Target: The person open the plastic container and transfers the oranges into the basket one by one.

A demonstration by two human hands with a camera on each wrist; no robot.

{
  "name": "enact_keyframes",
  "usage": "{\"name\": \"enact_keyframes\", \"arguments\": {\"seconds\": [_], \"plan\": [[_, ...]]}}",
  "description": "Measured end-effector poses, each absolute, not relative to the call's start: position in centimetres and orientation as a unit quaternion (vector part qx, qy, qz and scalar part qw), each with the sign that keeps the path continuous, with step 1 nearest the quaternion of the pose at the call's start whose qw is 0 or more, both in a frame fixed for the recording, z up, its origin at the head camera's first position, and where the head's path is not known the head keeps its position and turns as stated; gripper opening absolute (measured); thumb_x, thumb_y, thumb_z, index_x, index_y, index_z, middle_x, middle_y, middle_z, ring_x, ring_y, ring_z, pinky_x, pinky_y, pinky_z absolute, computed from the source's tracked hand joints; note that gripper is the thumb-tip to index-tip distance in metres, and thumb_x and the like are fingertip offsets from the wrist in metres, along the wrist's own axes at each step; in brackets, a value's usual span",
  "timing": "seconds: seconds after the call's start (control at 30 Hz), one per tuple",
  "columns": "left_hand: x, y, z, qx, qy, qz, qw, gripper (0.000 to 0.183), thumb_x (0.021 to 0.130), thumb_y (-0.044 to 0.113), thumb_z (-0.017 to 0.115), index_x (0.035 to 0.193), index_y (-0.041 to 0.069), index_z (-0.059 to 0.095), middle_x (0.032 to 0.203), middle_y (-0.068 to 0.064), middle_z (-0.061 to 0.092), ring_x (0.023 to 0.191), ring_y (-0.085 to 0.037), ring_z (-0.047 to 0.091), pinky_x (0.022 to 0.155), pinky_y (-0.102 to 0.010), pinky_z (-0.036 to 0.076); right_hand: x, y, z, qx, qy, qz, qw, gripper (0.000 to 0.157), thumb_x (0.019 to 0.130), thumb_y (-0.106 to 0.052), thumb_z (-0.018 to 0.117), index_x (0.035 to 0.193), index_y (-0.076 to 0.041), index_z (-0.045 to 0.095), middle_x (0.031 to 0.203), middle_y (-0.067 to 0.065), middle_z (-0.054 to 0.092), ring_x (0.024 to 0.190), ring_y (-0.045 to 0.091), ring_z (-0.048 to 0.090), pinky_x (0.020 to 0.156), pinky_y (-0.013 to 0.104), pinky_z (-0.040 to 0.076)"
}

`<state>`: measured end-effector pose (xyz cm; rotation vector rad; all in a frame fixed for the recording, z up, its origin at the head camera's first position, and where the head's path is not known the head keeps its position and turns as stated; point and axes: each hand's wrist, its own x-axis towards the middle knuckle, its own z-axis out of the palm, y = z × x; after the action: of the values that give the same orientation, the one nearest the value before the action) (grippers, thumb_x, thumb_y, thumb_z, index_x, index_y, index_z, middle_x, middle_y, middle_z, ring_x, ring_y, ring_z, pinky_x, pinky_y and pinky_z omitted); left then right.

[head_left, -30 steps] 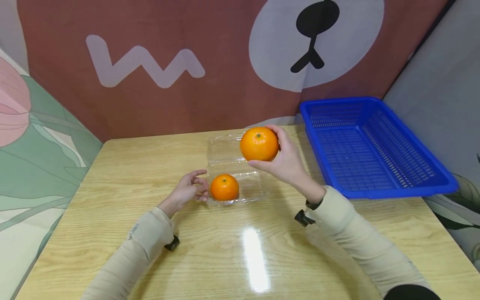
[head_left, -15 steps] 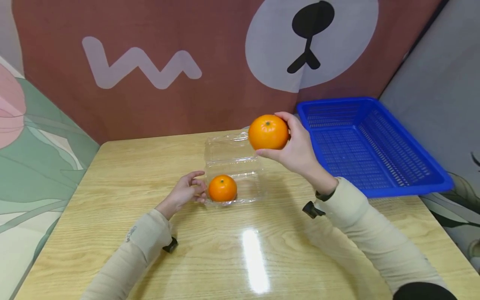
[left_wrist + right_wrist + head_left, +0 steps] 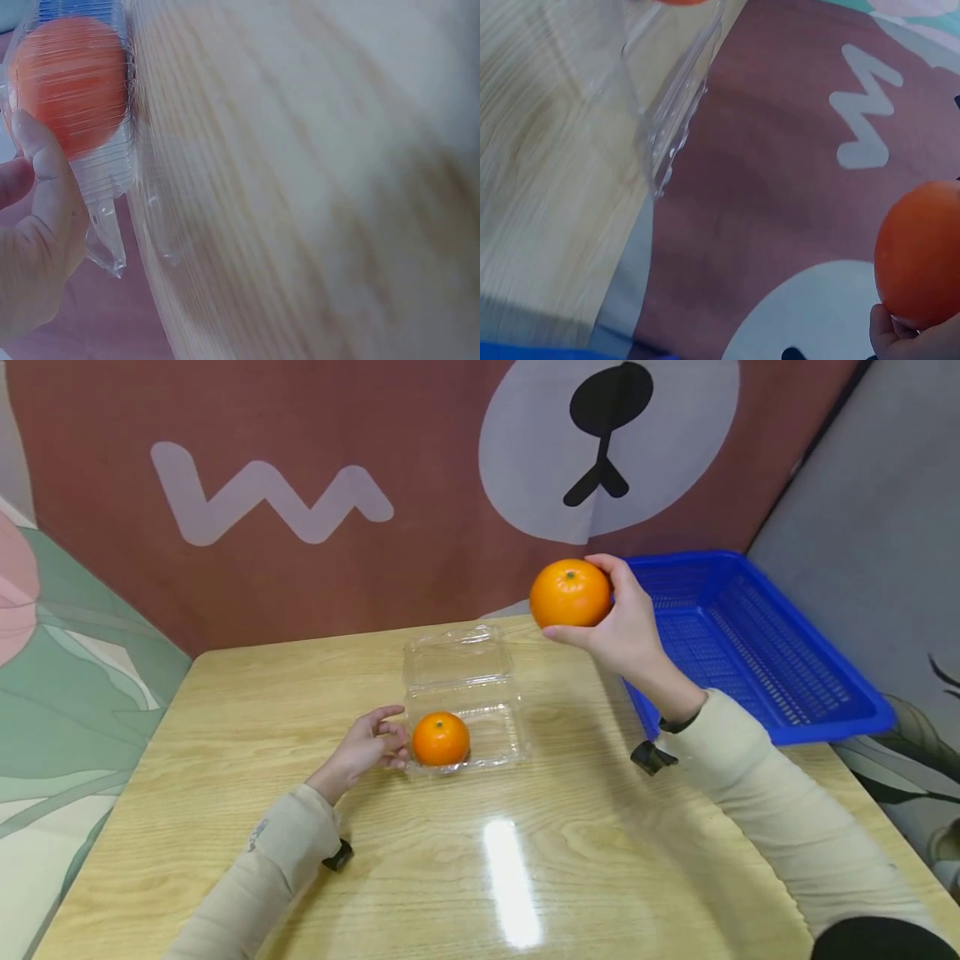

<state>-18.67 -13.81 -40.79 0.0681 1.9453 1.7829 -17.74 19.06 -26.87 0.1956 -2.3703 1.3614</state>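
My right hand grips an orange between thumb and fingers, raised above the table at the near-left side of the blue basket. In the right wrist view that held orange shows at the right edge. A second orange sits in the left part of a clear plastic clamshell box, whose lid lies folded back. My left hand is at the box's left side, fingers relaxed. The left wrist view has its fingertips right at the box wall, with the orange seen through the ribbed plastic.
A blue plastic basket stands at the table's right side, partly behind my right hand. The wooden table ends at the back against a brown wall hanging with a cartoon face. A patterned cloth hangs at the left.
My right hand has moved right and upward with its orange, from over the box's lid to beside the basket. My left hand and the orange in the box have stayed put.
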Motion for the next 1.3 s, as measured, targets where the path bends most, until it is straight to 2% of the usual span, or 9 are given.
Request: {"name": "enact_keyframes", "arguments": {"seconds": [0.7, 0.93, 1.3], "plan": [[-18.3, -14.0, -40.7, 0.022, 0.712, 0.658, 0.242, 0.056, 0.091, -0.007, 0.043, 0.141, -0.004, 0.018, 0.089, -0.009, 0.050, 0.066, -0.014, 0.056, 0.060, -0.026, 0.054, -19.5, 24.0, -25.4, 0.018, -0.880, 0.423, 0.215, 0.084, 0.066, -0.022, 0.082, 0.133, -0.006, 0.033, 0.130, 0.011, 0.042, 0.114, 0.028, 0.042, 0.096, 0.044, 0.039], [-18.1, -14.0, -40.6, 0.019, 0.713, 0.658, 0.241, 0.056, 0.091, -0.008, 0.044, 0.141, -0.004, 0.018, 0.089, -0.008, 0.050, 0.066, -0.014, 0.056, 0.060, -0.027, 0.055, -20.3, 25.1, -25.9, 0.015, -0.886, 0.413, 0.209, 0.083, 0.070, -0.023, 0.079, 0.135, -0.008, 0.030, 0.132, 0.011, 0.039, 0.115, 0.029, 0.040, 0.097, 0.044, 0.037], [-17.6, -14.4, -40.8, 0.018, 0.711, 0.661, 0.238, 0.056, 0.091, -0.008, 0.044, 0.140, -0.004, 0.019, 0.088, -0.007, 0.050, 0.065, -0.014, 0.056, 0.060, -0.027, 0.055, -22.2, 27.1, -27.2, 0.013, -0.899, 0.394, 0.192, 0.085, 0.071, -0.026, 0.079, 0.136, -0.004, 0.027, 0.133, 0.015, 0.038, 0.115, 0.033, 0.039, 0.098, 0.048, 0.036]]}}
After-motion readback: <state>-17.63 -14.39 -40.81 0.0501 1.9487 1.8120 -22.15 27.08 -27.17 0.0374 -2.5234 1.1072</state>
